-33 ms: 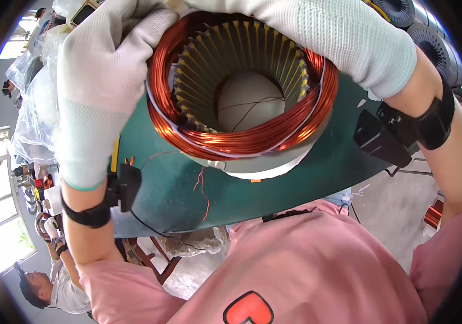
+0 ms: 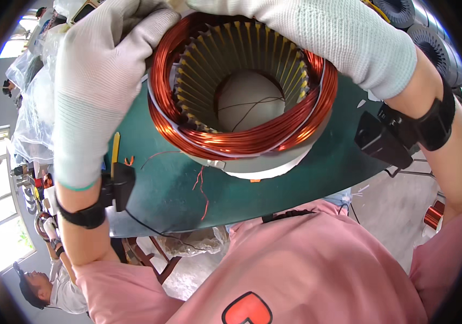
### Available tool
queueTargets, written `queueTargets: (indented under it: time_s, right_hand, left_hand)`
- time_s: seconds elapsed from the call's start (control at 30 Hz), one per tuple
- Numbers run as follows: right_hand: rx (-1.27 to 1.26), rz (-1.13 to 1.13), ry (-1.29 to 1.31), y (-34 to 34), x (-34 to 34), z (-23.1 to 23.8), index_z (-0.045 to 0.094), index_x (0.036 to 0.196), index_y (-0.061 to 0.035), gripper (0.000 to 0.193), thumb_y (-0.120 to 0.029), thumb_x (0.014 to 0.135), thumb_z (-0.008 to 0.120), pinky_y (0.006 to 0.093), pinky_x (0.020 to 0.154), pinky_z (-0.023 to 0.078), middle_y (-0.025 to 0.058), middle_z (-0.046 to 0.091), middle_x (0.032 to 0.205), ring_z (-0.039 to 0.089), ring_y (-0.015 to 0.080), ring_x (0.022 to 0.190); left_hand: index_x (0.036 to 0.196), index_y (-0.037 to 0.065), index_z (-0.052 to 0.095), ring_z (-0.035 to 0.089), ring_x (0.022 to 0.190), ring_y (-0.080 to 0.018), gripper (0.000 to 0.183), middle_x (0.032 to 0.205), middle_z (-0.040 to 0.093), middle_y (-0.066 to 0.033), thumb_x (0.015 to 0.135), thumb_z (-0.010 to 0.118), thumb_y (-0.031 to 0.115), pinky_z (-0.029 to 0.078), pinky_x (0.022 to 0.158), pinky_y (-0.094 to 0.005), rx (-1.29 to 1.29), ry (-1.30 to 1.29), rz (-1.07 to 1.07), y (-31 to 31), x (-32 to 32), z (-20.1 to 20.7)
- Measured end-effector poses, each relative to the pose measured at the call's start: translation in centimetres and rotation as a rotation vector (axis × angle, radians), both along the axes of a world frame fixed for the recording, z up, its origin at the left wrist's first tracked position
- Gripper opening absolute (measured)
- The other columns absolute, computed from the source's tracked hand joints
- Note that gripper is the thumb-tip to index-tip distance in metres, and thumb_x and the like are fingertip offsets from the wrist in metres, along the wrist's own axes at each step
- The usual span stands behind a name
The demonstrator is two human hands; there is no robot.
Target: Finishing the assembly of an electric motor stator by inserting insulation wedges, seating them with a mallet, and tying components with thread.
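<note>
A motor stator (image 2: 242, 48) stands upright on the green table, its slots lined with yellow-edged strips. Thick bundles of copper wire (image 2: 242, 143) ring its top, with a pale cord or sleeve running along them. My left hand (image 2: 101, 65), in a white knitted glove, is at the far left of the coil. Its thumb and fingers are pressed together at the picture's top edge; what they grip is hidden. My right hand (image 2: 306, 27), gloved too, reaches over the far right of the windings toward the left hand. Its fingertips are cut off or hidden.
On the green table (image 2: 161, 194) lie red wire scraps (image 2: 204, 194), a yellow stick-like tool (image 2: 116, 146) and small orange bits. More stator cores (image 2: 431, 48) stand at the far right. Plastic-wrapped goods (image 2: 36, 108) are at the left. A co-worker (image 2: 52, 286) is at the lower left.
My left wrist and forearm have shifted slightly left, uncovering more of the yellow tool. The right hand and the stator look almost unmoved.
</note>
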State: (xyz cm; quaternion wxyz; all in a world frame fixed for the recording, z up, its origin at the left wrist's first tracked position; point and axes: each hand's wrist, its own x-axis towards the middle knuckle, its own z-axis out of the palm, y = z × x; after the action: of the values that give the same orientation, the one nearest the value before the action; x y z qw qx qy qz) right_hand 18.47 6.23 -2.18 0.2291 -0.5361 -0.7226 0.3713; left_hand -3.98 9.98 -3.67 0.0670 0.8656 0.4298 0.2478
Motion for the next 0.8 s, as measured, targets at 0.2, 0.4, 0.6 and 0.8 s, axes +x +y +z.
queueTargets:
  time_s: [0.2,0.4,0.6,0.8]
  right_hand:
    - [0.770,0.352,-0.421,3.4,2.3,-4.0,0.066,0.122,-0.0044,0.027,-0.014,0.101,0.053,0.0356,0.083,0.054,0.0168,0.066,0.100,0.067,0.0288,0.092]
    - [0.938,0.442,-0.698,1.8,2.3,-2.2,0.066,0.122,-0.0041,0.026,-0.014,0.102,0.053,0.0369,0.085,0.055,0.0182,0.067,0.101,0.067,0.0319,0.095]
    - [-0.167,0.197,0.315,1.2,1.9,-0.8,0.064,0.115,0.0055,0.041,-0.033,0.101,0.059,0.0343,0.080,0.051,0.0148,0.068,0.093,0.064,0.0207,0.088]
    - [0.414,-0.189,0.192,-5.2,14.2,-4.7,0.056,0.135,0.0019,0.043,-0.028,0.105,0.049,0.0312,0.102,0.047,0.0104,0.067,0.120,0.062,0.0186,0.119]
  left_hand:
    - [0.105,-0.004,0.066,0.058,0.083,-0.0053,0.013,0.096,0.068,-0.0041,0.099,0.059,0.005,0.047,0.074,-0.0202,-0.412,-0.184,-0.218,-0.2,1.7,1.8]
    - [0.113,0.002,0.064,0.060,0.079,-0.0038,0.030,0.088,0.067,-0.0008,0.095,0.074,0.024,0.045,0.069,-0.0180,-0.485,-0.433,0.140,-0.3,2.0,-0.1]
    - [0.111,0.001,0.063,0.057,0.087,-0.0060,0.028,0.096,0.063,-0.0001,0.102,0.062,0.028,0.047,0.078,-0.0219,-0.696,-0.304,0.060,1.0,-1.1,-0.6]
    - [0.113,-0.001,0.064,0.060,0.086,-0.0104,0.020,0.098,0.064,-0.0036,0.101,0.059,0.015,0.048,0.078,-0.0232,-0.223,-0.591,0.340,-6.5,-3.5,-4.3]
